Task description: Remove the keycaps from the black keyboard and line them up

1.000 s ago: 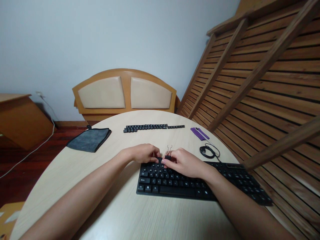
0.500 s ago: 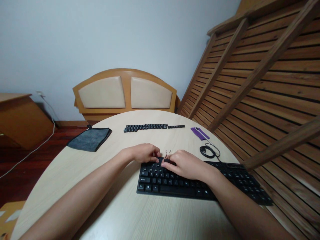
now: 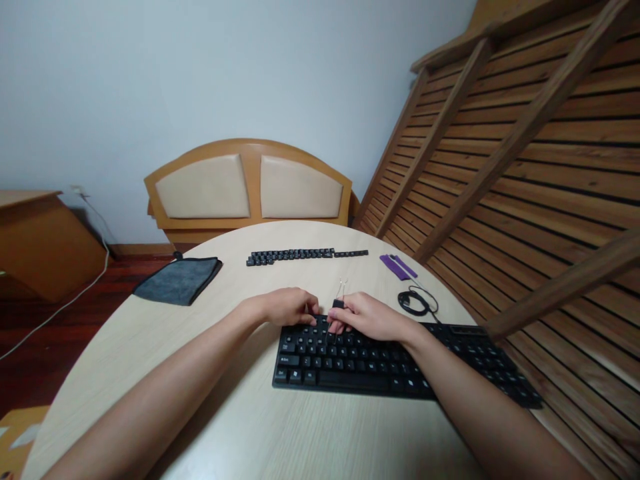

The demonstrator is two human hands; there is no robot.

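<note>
A black keyboard (image 3: 350, 381) lies on the table, its upper left part bare of keycaps, with small posts showing. My right hand (image 3: 373, 317) is closed around a wire keycap puller (image 3: 339, 304) with a black handle. One pair of the puller's wire ends sticks up; the lower end reaches down to a key in the left half of the keyboard, and whether it grips that key I cannot tell. At the keyboard's upper left corner is my left hand (image 3: 290, 308), fingers bent over the far edge and thumb on top.
Loose black keycaps (image 3: 290, 255) lie in rows farther back on the table (image 3: 200, 353). To their right are a purple brush-like item (image 3: 397, 267) and the coiled cable (image 3: 415, 302). A folded grey cloth (image 3: 177, 280) sits at the left edge. Wooden slats (image 3: 540, 180) lean on the right.
My right hand has lifted and turned slightly, so the puller's handle and upper wires now show more upright. My left hand and the keyboard stay in place.
</note>
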